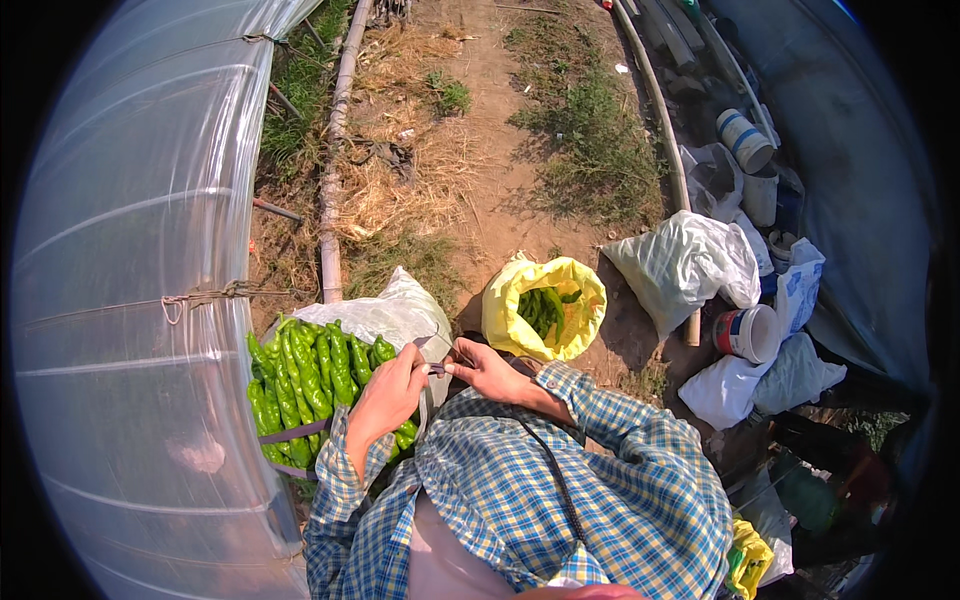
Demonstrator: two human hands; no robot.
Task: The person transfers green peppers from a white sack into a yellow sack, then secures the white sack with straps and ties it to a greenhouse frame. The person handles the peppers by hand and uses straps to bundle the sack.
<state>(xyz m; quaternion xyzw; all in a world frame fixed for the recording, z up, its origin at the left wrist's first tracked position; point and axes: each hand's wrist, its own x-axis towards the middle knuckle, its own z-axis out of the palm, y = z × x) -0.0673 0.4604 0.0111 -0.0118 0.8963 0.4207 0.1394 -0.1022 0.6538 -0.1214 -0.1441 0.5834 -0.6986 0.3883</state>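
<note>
My left hand (388, 395) and my right hand (489, 372) meet in front of my body, pinching a thin dark purple strip (436, 368) between thumbs and fingers. Long green peppers (304, 367) lie in neat rows just left of my left hand. Across their lower part runs a purple band (294, 433). A whitish plastic sack (397, 304) lies behind the peppers. Beyond my right hand stands an open yellow sack (499, 300), its rim rolled outward, with more green peppers (544, 309) inside. My forearm and shirt hide some of the nearer peppers.
The clear plastic wall of a greenhouse (142, 300) rises close on my left. To the right lie a stuffed white sack (679, 259), a paint bucket (739, 334) and other sacks. A dirt path (491, 127) runs ahead between a pale pole (341, 112) and weeds (600, 135).
</note>
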